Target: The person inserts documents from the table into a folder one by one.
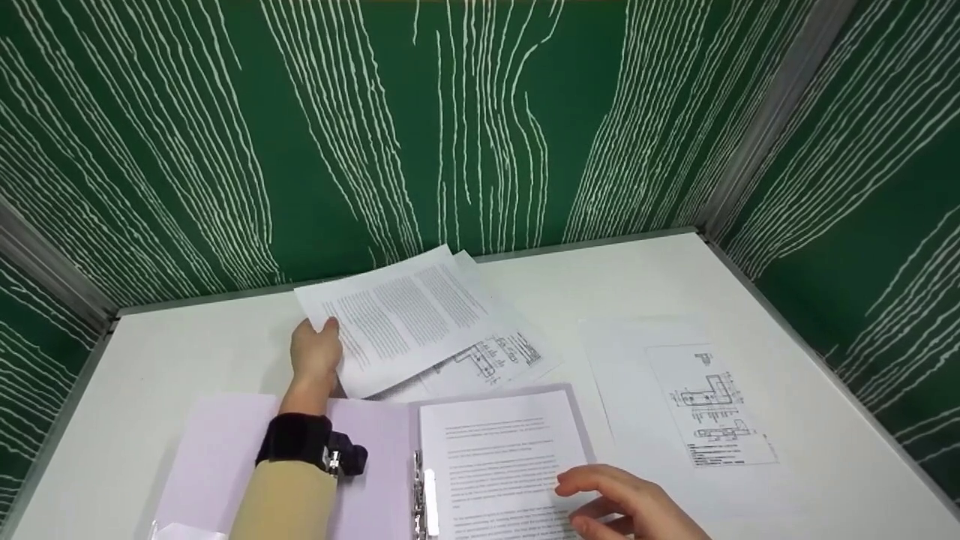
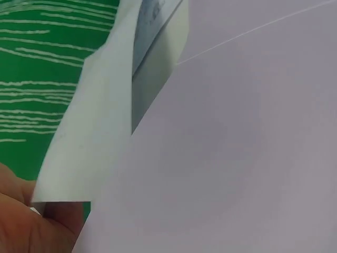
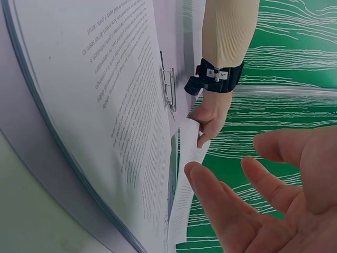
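Note:
My left hand (image 1: 315, 351) pinches the left edge of a printed sheet (image 1: 405, 315), thumb on top, beyond the far edge of an open lilac folder (image 1: 371, 465). The sheet's pale side (image 2: 89, 126) shows in the left wrist view. Beneath it a sheet with a technical drawing (image 1: 495, 356) sticks out. My right hand (image 1: 630, 502) hovers over the lower right of the printed pages (image 1: 495, 450) in the folder, fingers loosely bent and holding nothing. A metal ring clip (image 1: 418, 487) runs along the folder's spine, also seen as a clip (image 3: 169, 89) in the right wrist view.
To the right of the folder lie overlapping sheets, the top one a technical drawing (image 1: 712, 412). The white table (image 1: 637, 270) ends at green walls (image 1: 487, 150) with white wavy lines at the back and sides.

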`<state>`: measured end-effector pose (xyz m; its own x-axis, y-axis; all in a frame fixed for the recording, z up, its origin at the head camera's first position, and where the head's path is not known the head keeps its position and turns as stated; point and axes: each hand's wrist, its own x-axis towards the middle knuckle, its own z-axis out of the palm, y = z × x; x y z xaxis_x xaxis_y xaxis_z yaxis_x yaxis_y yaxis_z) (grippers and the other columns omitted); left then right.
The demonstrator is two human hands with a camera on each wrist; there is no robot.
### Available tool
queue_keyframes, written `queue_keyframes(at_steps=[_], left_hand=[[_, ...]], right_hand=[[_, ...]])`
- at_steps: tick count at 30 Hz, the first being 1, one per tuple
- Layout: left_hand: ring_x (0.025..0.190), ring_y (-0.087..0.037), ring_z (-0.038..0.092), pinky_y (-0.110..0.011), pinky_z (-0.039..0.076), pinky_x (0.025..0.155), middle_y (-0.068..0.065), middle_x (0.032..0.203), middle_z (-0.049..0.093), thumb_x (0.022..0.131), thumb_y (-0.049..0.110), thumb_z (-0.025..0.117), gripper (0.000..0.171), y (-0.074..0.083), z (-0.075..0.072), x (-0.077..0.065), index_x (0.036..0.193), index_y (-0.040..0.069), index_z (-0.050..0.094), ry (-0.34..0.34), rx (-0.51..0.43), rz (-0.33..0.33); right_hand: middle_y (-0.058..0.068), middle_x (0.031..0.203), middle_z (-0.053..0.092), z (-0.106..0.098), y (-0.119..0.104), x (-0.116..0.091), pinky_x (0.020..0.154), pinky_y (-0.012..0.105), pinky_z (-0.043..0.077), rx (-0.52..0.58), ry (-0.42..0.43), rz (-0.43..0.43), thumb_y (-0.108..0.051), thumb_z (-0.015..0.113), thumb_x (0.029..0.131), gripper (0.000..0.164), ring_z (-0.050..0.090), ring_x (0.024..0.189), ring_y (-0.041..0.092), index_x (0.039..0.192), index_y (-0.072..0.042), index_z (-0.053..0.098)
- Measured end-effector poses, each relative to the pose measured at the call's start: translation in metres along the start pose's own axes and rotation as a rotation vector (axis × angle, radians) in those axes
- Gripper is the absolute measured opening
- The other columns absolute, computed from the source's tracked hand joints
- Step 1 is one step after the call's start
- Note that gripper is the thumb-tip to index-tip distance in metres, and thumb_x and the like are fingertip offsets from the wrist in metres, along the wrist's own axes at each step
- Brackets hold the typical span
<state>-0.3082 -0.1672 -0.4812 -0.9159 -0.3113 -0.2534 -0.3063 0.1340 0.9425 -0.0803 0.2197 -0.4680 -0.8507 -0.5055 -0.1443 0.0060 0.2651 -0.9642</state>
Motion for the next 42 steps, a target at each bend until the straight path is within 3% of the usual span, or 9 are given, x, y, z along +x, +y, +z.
queue_keyframes(at_steps=[6,10,13,19,26,30,35,38,42], left_hand=[[0.109,-0.022,0.056,-0.027,0.051,0.08,-0.017,0.13,0.051,0.107,0.018,0.037,0.047,0.001,-0.001,-0.002,0.15,-0.002,0.034,-0.063,-0.095,-0.119],[0.105,-0.021,0.058,-0.024,0.051,0.074,-0.017,0.128,0.053,0.107,0.018,0.039,0.046,0.003,0.003,-0.004,0.148,-0.004,0.036,-0.105,-0.124,-0.135],[0.104,-0.021,0.059,-0.025,0.051,0.074,-0.017,0.126,0.054,0.108,0.019,0.039,0.047,0.005,0.008,-0.007,0.148,-0.005,0.036,-0.144,-0.09,-0.12],[0.098,-0.022,0.063,-0.028,0.054,0.075,-0.019,0.121,0.057,0.107,0.022,0.042,0.048,0.002,0.019,-0.016,0.145,-0.007,0.037,-0.228,-0.053,-0.087],[0.086,-0.022,0.067,-0.031,0.056,0.069,-0.017,0.106,0.066,0.106,0.023,0.048,0.041,-0.005,0.032,-0.028,0.138,-0.002,0.049,-0.354,0.003,-0.025],[0.081,-0.024,0.07,-0.034,0.058,0.067,-0.015,0.099,0.069,0.106,0.021,0.049,0.035,-0.008,0.039,-0.039,0.131,-0.001,0.055,-0.462,-0.006,0.013],[0.079,-0.026,0.072,-0.039,0.06,0.068,-0.016,0.098,0.071,0.106,0.018,0.047,0.031,-0.011,0.049,-0.054,0.126,-0.002,0.057,-0.651,-0.021,0.05],[0.078,-0.026,0.073,-0.039,0.06,0.067,-0.016,0.097,0.072,0.106,0.017,0.046,0.029,-0.011,0.053,-0.059,0.125,-0.001,0.059,-0.739,-0.018,0.067],[0.076,-0.026,0.073,-0.038,0.06,0.064,-0.015,0.095,0.073,0.106,0.017,0.048,0.026,-0.008,0.058,-0.065,0.122,0.001,0.061,-0.805,0.008,0.089]], right_hand=[[0.02,0.144,0.037,0.005,-0.008,-0.008,0.089,0.033,0.055,0.164,0.011,0.156,-0.029,0.054,0.104,0.036,0.058,0.11,0.039,0.138,-0.017,0.052],[0.023,0.14,0.045,-0.004,0.001,0.0,0.089,0.028,0.054,0.071,-0.011,0.061,-0.022,0.056,0.103,0.035,0.064,0.104,0.036,0.136,-0.011,0.054],[0.022,0.139,0.049,-0.011,0.007,0.007,0.088,0.026,0.053,0.004,0.011,0.032,-0.021,0.06,0.101,0.037,0.065,0.103,0.035,0.136,-0.009,0.054],[0.017,0.134,0.057,-0.03,0.008,0.017,0.085,0.03,0.053,0.002,0.134,0.136,-0.03,0.067,0.096,0.044,0.064,0.105,0.032,0.136,-0.015,0.057],[0.014,0.132,0.06,-0.056,-0.003,0.033,0.083,0.034,0.057,-0.126,0.339,-0.064,-0.02,0.068,0.096,0.037,0.069,0.101,0.029,0.131,-0.012,0.06],[0.004,0.129,0.063,-0.074,-0.012,0.046,0.086,0.033,0.056,-0.217,0.415,-0.089,-0.024,0.069,0.096,0.036,0.066,0.108,0.023,0.13,-0.015,0.061],[0.002,0.132,0.061,-0.097,-0.011,0.065,0.098,0.04,0.05,-0.389,0.436,-0.045,-0.032,0.07,0.095,0.046,0.057,0.123,0.022,0.136,-0.016,0.057],[0.007,0.136,0.059,-0.109,-0.007,0.079,0.102,0.047,0.047,-0.4,0.418,-0.024,-0.034,0.07,0.095,0.052,0.054,0.127,0.027,0.14,-0.013,0.054],[0.008,0.14,0.056,-0.12,-0.003,0.097,0.106,0.05,0.042,-0.382,0.347,0.027,-0.041,0.071,0.092,0.061,0.051,0.131,0.029,0.143,-0.015,0.05]])
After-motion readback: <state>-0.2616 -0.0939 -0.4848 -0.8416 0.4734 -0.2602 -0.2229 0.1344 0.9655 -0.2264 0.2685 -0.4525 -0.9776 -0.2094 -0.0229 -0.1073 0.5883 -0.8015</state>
